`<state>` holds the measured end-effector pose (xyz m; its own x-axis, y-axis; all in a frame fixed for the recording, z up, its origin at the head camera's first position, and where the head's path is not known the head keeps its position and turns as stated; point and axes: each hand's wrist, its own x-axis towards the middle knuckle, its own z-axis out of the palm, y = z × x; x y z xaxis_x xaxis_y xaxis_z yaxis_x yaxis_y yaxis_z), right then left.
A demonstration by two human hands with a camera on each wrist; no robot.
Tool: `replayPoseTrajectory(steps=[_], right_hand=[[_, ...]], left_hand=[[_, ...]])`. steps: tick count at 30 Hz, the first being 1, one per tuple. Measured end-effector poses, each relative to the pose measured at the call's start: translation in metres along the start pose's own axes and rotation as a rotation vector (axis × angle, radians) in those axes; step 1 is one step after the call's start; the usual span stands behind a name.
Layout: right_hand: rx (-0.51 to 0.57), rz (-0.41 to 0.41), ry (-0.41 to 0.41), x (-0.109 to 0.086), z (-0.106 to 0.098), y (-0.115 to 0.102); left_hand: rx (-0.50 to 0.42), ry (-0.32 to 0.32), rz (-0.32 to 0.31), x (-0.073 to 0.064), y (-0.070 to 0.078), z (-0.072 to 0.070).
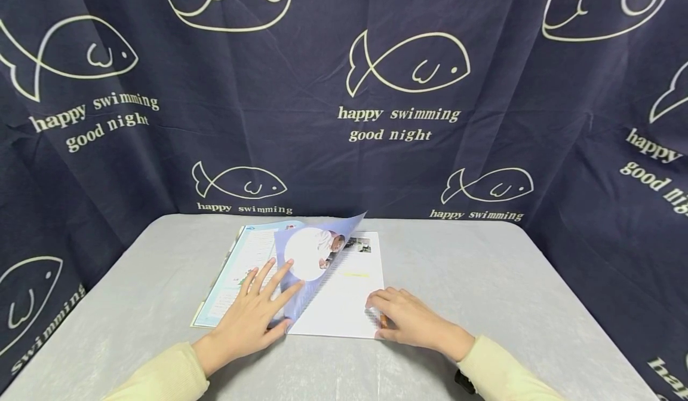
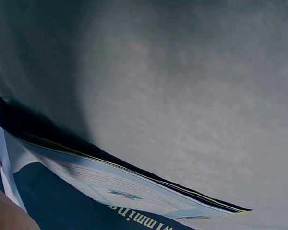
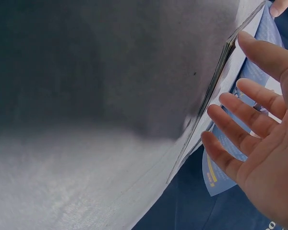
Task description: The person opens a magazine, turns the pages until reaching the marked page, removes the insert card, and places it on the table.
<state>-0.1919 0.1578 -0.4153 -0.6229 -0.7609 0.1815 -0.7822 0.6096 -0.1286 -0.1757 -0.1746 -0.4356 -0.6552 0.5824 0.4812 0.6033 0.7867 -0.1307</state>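
An open magazine (image 1: 338,314) lies on the table in the head view. One blue page (image 1: 309,257) with a round white picture is lifted off the right side, its far corner standing up. My left hand (image 1: 252,311) lies with spread fingers over the left pages and the lower part of that blue page. At the lower right edge is my right hand (image 1: 411,317), thumb at the edge and fingers over the white page. The right wrist view shows its fingers (image 3: 249,115) loosely bent and apart, with nothing pinched between them.
A grey cloth-covered table (image 1: 473,269) carries the magazine. Behind it hangs a dark blue curtain (image 1: 322,150) with fish drawings and lettering. A black object (image 1: 464,382) sits under the right sleeve (image 1: 500,371).
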Motion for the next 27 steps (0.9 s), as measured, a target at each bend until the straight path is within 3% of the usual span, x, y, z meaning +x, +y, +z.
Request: replayPoseTrajectory(steps=[16, 27], right_hand=[[0.012, -0.023, 0.016, -0.0011, 0.0011, 0.0014], [0.043, -0.007, -0.015, -0.0012, -0.0011, 0.0004]], left_hand=[[0.013, -0.066, -0.003, -0.0038, -0.0001, 0.002], [-0.003, -0.106, -0.022, -0.0065, 0.0011, 0.0029]])
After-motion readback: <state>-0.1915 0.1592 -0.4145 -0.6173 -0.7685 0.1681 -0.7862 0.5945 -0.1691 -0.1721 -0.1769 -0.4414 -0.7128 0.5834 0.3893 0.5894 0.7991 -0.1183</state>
